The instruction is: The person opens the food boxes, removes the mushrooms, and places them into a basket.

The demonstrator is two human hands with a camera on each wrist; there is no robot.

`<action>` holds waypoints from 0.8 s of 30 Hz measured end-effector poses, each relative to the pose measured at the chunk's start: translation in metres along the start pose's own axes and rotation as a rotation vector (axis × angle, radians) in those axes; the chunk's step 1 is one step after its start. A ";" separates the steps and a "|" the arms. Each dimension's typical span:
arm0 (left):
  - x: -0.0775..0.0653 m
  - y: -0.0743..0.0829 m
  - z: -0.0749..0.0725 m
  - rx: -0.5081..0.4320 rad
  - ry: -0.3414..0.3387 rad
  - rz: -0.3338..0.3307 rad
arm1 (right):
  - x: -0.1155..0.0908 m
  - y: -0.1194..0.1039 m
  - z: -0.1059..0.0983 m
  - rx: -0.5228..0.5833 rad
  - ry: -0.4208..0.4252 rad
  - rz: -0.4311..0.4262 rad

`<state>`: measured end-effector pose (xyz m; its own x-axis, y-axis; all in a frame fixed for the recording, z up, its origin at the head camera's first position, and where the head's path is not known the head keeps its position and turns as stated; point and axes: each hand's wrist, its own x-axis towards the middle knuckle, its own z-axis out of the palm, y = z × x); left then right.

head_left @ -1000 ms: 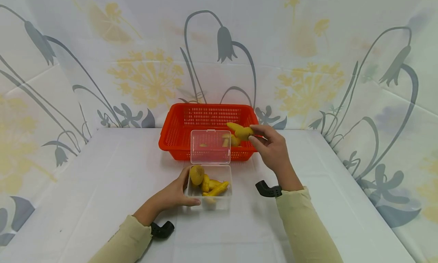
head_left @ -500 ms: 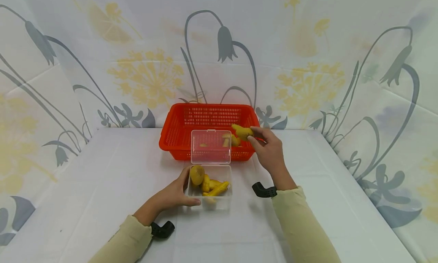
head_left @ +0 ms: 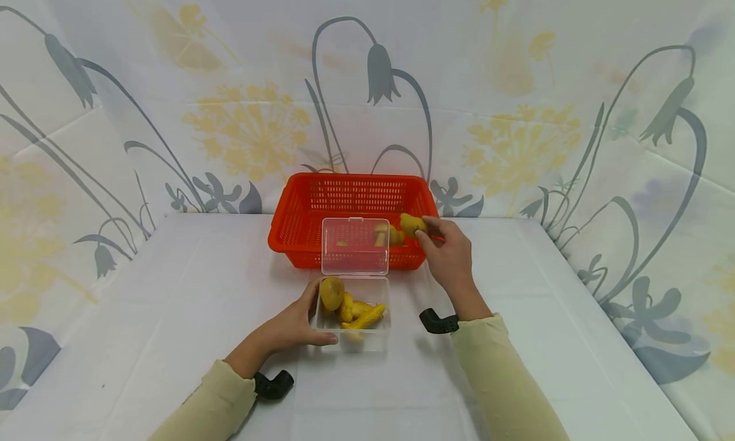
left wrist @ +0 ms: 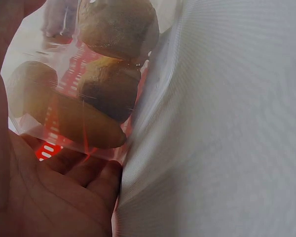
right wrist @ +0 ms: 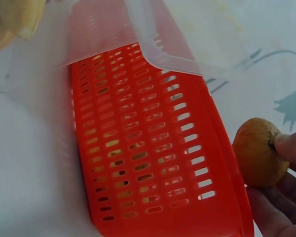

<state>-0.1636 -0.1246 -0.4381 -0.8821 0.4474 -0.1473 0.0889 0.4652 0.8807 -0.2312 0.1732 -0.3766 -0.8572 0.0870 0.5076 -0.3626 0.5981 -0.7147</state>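
Note:
My right hand (head_left: 450, 253) pinches a small yellow gourd (head_left: 412, 224) between thumb and fingers, over the right front corner of a red plastic basket (head_left: 281, 233). In the right wrist view the gourd (right wrist: 259, 152) looks round, with a dry stem end under the thumb. My left hand (head_left: 293, 323) grips the left side of a clear plastic box (head_left: 379, 292), thumb along its front and fingers behind. Several yellow gourds (head_left: 363, 317) lie in the box, a rounder one (head_left: 332, 293) at its back left. In the left wrist view a long gourd (left wrist: 84, 121) shows through the box wall.
The box's clear lid (head_left: 355, 246) stands raised against the basket's front. More yellow pieces (head_left: 395, 235) lie in the basket, partly seen through the lid. A white cloth (head_left: 230, 249) covers the table, and a flower-printed cloth (head_left: 367, 134) hangs behind.
My right hand has drawn slightly left, and the gourd in it has turned, so its narrow end no longer points out to the left. My left hand and the box stay in place.

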 end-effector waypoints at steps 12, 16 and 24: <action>0.000 0.001 0.000 0.003 -0.002 -0.001 | -0.002 0.001 0.005 -0.077 -0.023 0.021; 0.000 0.001 0.000 0.001 0.003 -0.001 | -0.003 -0.003 0.003 -0.096 -0.033 0.022; -0.001 0.001 0.000 -0.006 0.001 0.002 | -0.003 -0.003 0.004 -0.097 -0.042 0.000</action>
<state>-0.1631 -0.1246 -0.4370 -0.8822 0.4477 -0.1456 0.0876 0.4601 0.8835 -0.2288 0.1684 -0.3780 -0.8726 0.0544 0.4855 -0.3272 0.6727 -0.6636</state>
